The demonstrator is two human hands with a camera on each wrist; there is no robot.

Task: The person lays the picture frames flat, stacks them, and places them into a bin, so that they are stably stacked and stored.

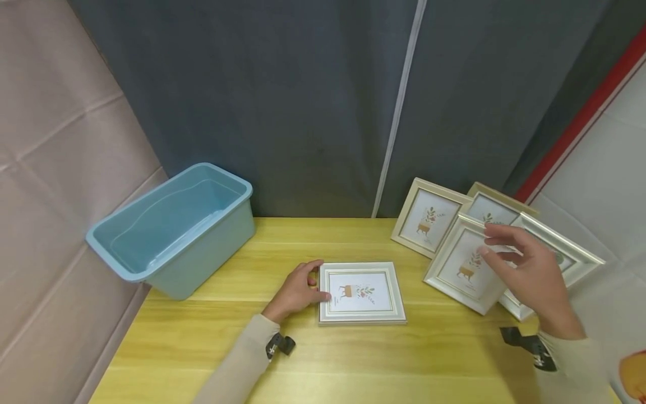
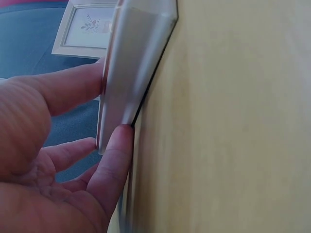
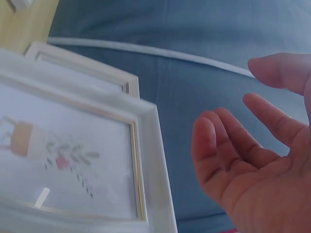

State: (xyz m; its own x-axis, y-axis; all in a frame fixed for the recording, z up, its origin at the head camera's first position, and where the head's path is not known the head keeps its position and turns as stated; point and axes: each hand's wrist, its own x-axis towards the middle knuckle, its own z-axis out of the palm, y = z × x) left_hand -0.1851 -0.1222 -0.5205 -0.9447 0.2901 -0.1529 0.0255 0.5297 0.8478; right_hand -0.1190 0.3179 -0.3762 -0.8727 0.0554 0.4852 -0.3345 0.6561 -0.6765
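Note:
A silvery-white picture frame (image 1: 364,293) with a potted-plant print lies on the wooden table, turned sideways. My left hand (image 1: 298,289) grips its left edge, thumb on the face and fingers along the side. Close up in the left wrist view, the thumb and fingertips meet the frame's pale side (image 2: 129,58) just above the table. My right hand (image 1: 530,275) is raised before a group of standing frames at the right, fingers loosely bent and holding nothing. Nearest to it is a white standing frame (image 1: 464,266), large in the right wrist view too, its print (image 3: 63,150) blurred.
Behind that one stand a beige frame (image 1: 426,219), another beige-edged frame (image 1: 492,210) and a silver frame (image 1: 567,252), overlapping each other. A blue plastic bin (image 1: 212,247) sits at the back left. A dark curtain (image 1: 303,112) closes off the table's far edge.

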